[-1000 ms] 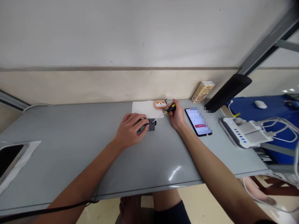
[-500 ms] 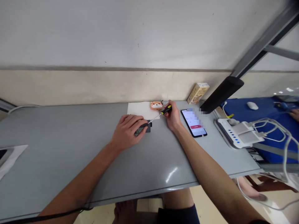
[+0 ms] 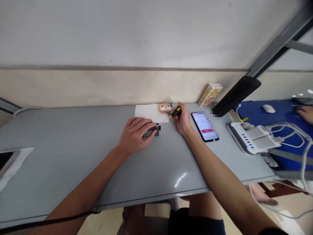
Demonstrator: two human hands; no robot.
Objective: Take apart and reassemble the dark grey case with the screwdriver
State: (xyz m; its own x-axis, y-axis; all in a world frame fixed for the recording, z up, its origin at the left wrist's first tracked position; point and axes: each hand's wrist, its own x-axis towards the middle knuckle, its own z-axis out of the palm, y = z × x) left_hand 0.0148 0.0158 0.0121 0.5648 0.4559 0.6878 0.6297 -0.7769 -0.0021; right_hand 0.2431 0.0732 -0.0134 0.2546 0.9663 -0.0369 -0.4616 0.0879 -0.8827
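My left hand is wrapped over a small dark boxy device on the desk, its fingers on top and thumb along the near side. A greenish panel shows between thumb and fingers; most of the device is hidden, so its kind is unclear. In my right hand is a screwdriver with a black and yellow handle. Its thin metal shaft slants down to the left, and the tip meets the device's upper edge near my left fingertips. Whether the tip sits in a screw cannot be seen.
Behind the hands lie a white paper sheet and an orange animal-face case. Right of my forearm are a lit phone, a small carton and a power strip with cables. Another person's hand rests by the blue surface.
The view has shifted slightly, so the desk items appear a little higher and, mostly, further right. Both hands keep their hold on the device and the screwdriver.
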